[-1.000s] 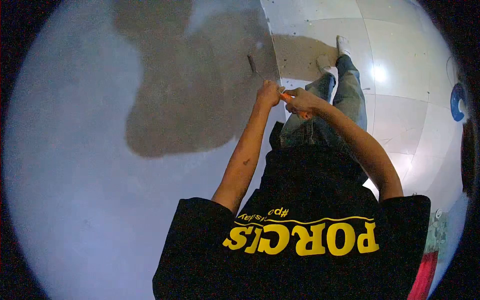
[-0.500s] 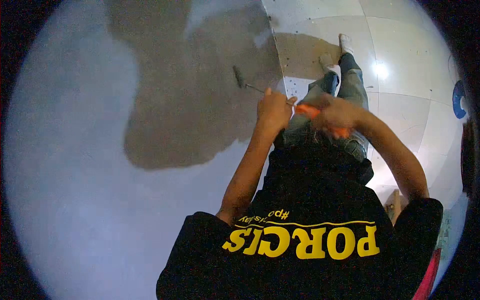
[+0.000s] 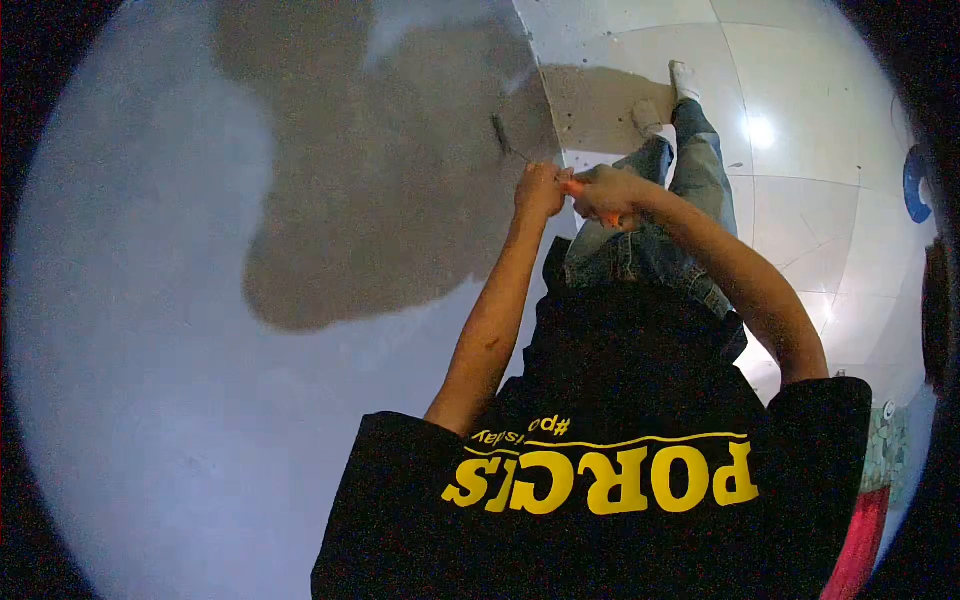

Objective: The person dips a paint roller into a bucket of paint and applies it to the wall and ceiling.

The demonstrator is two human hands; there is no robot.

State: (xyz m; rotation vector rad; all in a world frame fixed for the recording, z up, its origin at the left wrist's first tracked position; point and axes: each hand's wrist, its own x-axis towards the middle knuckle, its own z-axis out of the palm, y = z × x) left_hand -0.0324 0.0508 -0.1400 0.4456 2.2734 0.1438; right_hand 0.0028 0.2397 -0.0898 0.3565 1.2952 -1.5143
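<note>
A hand tool runs across both my hands, with an orange handle point(image 3: 611, 218), a thin rod and a dark narrow head point(image 3: 500, 133) set at an angle to the rod. It looks like a small paint roller, though the head is too small to make out fully. My right hand point(image 3: 606, 192) is wrapped around the orange handle, which shows on both sides of the fist. Farther forward, my left hand point(image 3: 541, 190) is closed where the handle meets the rod, close beside the right. The head is near the pale wall surface point(image 3: 150, 350); whether it touches cannot be made out.
A large shadow point(image 3: 340, 220) falls across the pale surface on the left. On the right lies a tiled floor point(image 3: 800, 220) with dark specks along the joint. My legs point(image 3: 700, 170) stretch out over it. A blue round object point(image 3: 915, 185) and something red point(image 3: 860, 540) are at the right edge.
Both hands have moved forward, away from my body, and closer together. The dark head has shifted up and to the right, and the right hand is less blurred.
</note>
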